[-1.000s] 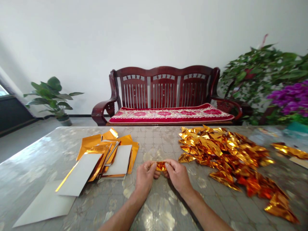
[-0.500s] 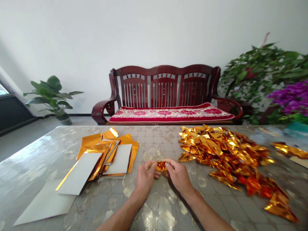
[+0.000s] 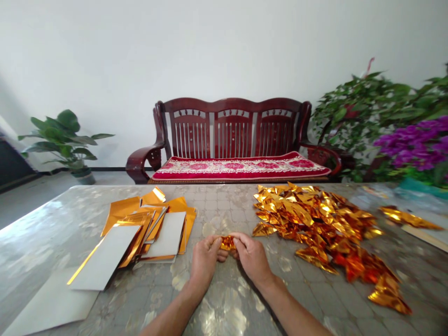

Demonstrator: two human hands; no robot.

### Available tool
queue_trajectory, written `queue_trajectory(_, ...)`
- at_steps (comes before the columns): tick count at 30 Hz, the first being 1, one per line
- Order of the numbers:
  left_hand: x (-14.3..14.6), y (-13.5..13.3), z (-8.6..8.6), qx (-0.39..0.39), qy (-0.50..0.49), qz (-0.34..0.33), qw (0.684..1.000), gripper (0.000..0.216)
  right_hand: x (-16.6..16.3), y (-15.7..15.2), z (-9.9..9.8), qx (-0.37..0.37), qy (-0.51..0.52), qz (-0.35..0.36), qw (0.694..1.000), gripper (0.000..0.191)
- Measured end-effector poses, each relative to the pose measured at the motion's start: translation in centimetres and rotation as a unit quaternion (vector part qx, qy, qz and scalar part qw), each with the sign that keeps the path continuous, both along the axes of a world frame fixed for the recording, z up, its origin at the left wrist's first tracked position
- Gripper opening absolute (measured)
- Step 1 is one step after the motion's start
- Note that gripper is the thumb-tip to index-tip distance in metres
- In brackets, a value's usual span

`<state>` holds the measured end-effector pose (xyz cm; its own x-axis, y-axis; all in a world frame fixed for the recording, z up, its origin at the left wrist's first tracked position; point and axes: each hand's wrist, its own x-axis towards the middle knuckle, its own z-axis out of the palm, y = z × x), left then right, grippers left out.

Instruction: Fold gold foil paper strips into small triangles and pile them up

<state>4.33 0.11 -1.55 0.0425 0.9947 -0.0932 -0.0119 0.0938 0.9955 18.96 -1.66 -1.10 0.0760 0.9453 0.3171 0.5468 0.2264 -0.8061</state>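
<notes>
Between my two hands is a small folded piece of gold foil paper, held just above the patterned table. My left hand pinches its left end between thumb and fingers. At the other end, my right hand grips it the same way. Only the crinkled middle of the foil shows; its ends are hidden by my fingers. To the left lies a loose stack of foil paper sheets, some gold side up and some with the pale back showing. A heap of folded gold foil pieces spreads to the right.
The table has a glossy floral cover. Behind it stands a dark red wooden bench with a red floral cushion. A potted plant is at left; purple flowers and clear plastic are at right.
The whole view has shifted slightly, so most things sit further left in the picture. Both hands keep their grip on the folded foil, with little visible change in its shape.
</notes>
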Motion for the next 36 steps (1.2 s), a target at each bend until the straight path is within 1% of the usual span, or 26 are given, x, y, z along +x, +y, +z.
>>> queue_trajectory(2, -0.1, 0.0, 0.0, 0.013, 0.001, -0.002, 1.000, 0.040, 0.2, 0.1, -0.1, 0.022, -0.020, -0.019, 0.999, 0.033)
queue_trajectory(5, -0.2, -0.1, 0.1, 0.034, 0.000, 0.003, 0.999, 0.056, 1.0, 0.3, 0.0, 0.053, -0.033, -0.054, 0.997, 0.036)
queue_trajectory(8, -0.3, -0.2, 0.1, 0.037, -0.005, 0.013, 0.999, 0.064, 2.2, 0.7, 0.3, 0.063, -0.028, -0.093, 0.993, 0.040)
queue_trajectory(11, -0.4, -0.2, 0.0, 0.036, -0.008, 0.015, 0.999, 0.065, 3.6, 1.1, 0.6, 0.064, 0.002, -0.142, 0.988, 0.043)
queue_trajectory(13, -0.4, -0.1, -0.1, 0.035, -0.010, 0.011, 0.999, 0.064, 4.5, 1.4, 0.8, 0.066, 0.062, -0.173, 0.981, 0.046)
queue_trajectory(15, -0.5, -0.1, -0.4, 0.034, -0.006, 0.000, 0.999, 0.060, 5.2, 1.7, 0.9, 0.066, 0.171, -0.191, 0.964, 0.053)
queue_trajectory(18, -0.7, 0.0, -0.7, 0.036, 0.004, -0.017, 0.999, 0.052, 6.3, 2.2, 1.2, 0.080, 0.335, -0.218, 0.913, 0.063)
queue_trajectory(21, -0.7, 0.1, -0.8, 0.034, 0.012, -0.024, 0.999, 0.048, 7.4, 2.5, 1.7, 0.103, 0.421, -0.249, 0.866, 0.066)
queue_trajectory(24, -0.7, 0.1, -0.6, 0.030, 0.011, -0.023, 0.999, 0.047, 8.4, 2.5, 2.3, 0.120, 0.463, -0.266, 0.837, 0.068)
queue_trajectory(27, -0.6, 0.0, -0.3, 0.024, 0.003, -0.021, 0.999, 0.048, 9.3, 2.2, 2.8, 0.141, 0.484, -0.275, 0.819, 0.067)
queue_trajectory(32, -0.7, -0.2, -0.3, 0.023, 0.009, -0.028, 0.999, 0.047, 11.3, 1.8, 3.3, 0.193, 0.490, -0.302, 0.795, 0.065)
queue_trajectory(34, -0.8, -0.2, -0.5, 0.025, 0.010, -0.028, 0.999, 0.046, 12.2, 1.6, 3.4, 0.203, 0.488, -0.308, 0.791, 0.065)
queue_trajectory(36, -0.8, -0.1, -0.6, 0.029, 0.008, -0.027, 0.999, 0.045, 13.1, 1.5, 3.5, 0.207, 0.489, -0.319, 0.785, 0.069)
